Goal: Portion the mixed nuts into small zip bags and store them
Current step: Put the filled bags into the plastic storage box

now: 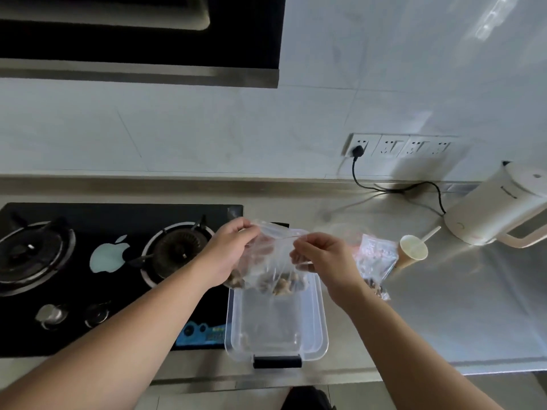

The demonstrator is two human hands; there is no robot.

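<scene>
A small clear zip bag (270,263) hangs in the air above the counter, with mixed nuts (281,284) gathered at its bottom. My left hand (228,253) pinches the bag's top left corner. My right hand (322,255) pinches the top edge on the right side. Directly below the bag sits a clear plastic storage box (321,335) with a black latch (277,361) at its front. To the right of my right hand lies another bag of nuts (376,258), partly hidden behind my wrist.
A black gas hob (88,261) with two burners fills the left of the counter. A paper cup (413,250) with a stick stands right of the bags. A white electric kettle (500,211) sits at the far right, its black cord (384,187) plugged into the wall sockets.
</scene>
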